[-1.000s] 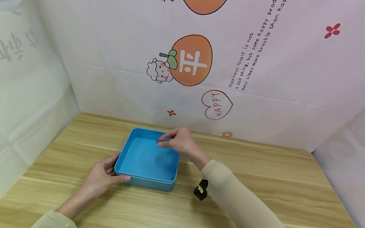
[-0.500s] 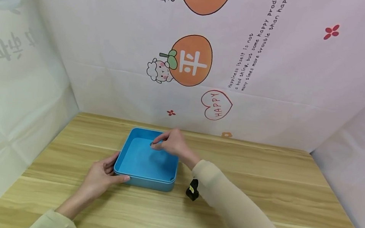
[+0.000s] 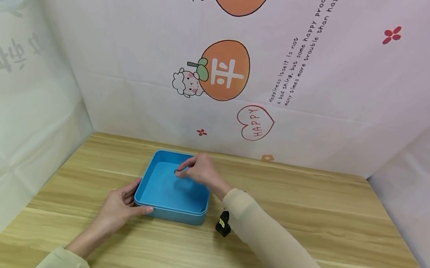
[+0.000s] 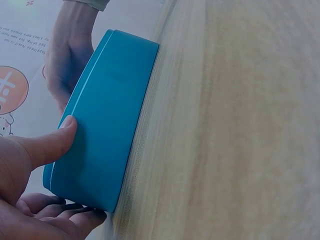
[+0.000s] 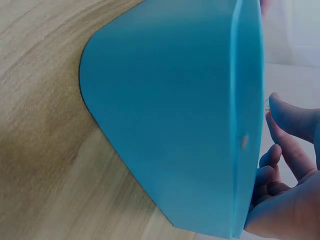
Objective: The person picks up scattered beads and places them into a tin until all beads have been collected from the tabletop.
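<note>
A shallow, square blue box (image 3: 169, 214) sits on the wooden table, its open side up. My left hand (image 3: 117, 209) grips its near left corner, thumb on the front wall and fingers at the left side. In the left wrist view the thumb (image 4: 55, 142) presses near the rim. Over the inside of the box, my right hand (image 3: 200, 168) pinches a tiny, thin, ring-like thing (image 5: 267, 105) between thumb and index finger; its exact kind is too small to tell. A small dark spot (image 3: 202, 210) shows in the box's near right corner.
The wooden table (image 3: 307, 236) extends on both sides of the box. Behind it hangs a white printed cloth (image 3: 320, 139), with more white cloth (image 3: 16, 126) at the left and right. A black wrist camera (image 3: 223, 224) hangs under the right sleeve.
My right hand has moved left and slightly nearer over the box, still pinching the tiny thing. The left hand and the box have stayed in place.
</note>
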Motion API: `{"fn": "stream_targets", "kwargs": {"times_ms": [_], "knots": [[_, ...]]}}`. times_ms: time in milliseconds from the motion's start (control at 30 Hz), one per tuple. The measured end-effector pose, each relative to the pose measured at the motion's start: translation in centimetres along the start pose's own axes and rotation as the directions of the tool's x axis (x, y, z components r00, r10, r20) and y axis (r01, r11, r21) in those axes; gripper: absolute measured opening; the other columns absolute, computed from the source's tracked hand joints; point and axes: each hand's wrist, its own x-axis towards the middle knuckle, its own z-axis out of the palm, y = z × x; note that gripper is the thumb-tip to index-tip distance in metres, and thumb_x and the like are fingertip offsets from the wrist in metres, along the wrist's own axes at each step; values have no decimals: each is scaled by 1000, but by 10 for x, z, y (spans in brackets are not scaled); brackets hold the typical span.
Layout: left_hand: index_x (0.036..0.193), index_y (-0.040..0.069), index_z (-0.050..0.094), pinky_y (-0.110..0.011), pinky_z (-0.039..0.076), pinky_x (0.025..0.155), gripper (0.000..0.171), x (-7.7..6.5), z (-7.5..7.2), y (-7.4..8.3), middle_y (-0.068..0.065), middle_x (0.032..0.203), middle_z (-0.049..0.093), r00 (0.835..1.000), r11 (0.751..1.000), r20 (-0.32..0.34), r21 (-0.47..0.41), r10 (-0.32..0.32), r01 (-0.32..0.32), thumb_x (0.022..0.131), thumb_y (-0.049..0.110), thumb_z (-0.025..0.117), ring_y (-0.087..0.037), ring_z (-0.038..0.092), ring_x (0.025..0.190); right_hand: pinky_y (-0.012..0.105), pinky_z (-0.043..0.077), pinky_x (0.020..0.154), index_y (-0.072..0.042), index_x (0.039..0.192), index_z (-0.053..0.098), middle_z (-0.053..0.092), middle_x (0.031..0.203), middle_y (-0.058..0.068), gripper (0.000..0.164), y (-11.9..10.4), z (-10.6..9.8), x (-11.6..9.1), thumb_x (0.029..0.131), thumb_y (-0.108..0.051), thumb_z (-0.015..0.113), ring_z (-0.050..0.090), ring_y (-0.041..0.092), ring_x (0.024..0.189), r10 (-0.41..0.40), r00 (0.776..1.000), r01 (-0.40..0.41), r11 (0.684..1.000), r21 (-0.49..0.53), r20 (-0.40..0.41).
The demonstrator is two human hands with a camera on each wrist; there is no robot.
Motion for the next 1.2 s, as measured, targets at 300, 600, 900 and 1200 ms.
{"fn": "stream_targets", "kwargs": {"times_ms": [300,600,900,1200], "knots": [[164,-5,25,-45,44,111,102,-1,1,1,-27,167,27,1000,1000,4,-1,-18,18,88,15,90,-43,36,149,29,37,64,-10,94,85,66,88,1,8,0,-12,-9,91,-16,86,50,19,78,-22,998,24,999,40,-63],[164,-5,25,-44,43,111,102,-1,2,3,-28,167,27,1000,1000,-8,-4,-20,20,87,13,90,-42,36,149,29,39,65,-6,93,83,68,86,4,6,20,-46,-27,94,-12,83,50,21,77,-51,992,67,988,139,-112],[164,-5,26,-43,44,111,101,-1,3,3,-27,167,27,999,999,-10,-13,-30,30,87,11,89,-42,36,149,32,40,67,-5,97,82,65,85,5,11,55,-78,-49,96,-16,79,50,21,75,-21,994,36,990,133,-108],[164,-5,25,-44,43,112,102,-1,2,3,-28,167,26,1000,1000,-5,7,-19,19,87,14,90,-43,35,149,29,42,64,-5,100,83,70,91,6,13,84,-93,-67,95,-17,80,50,19,75,-14,991,30,993,114,-135]]}}
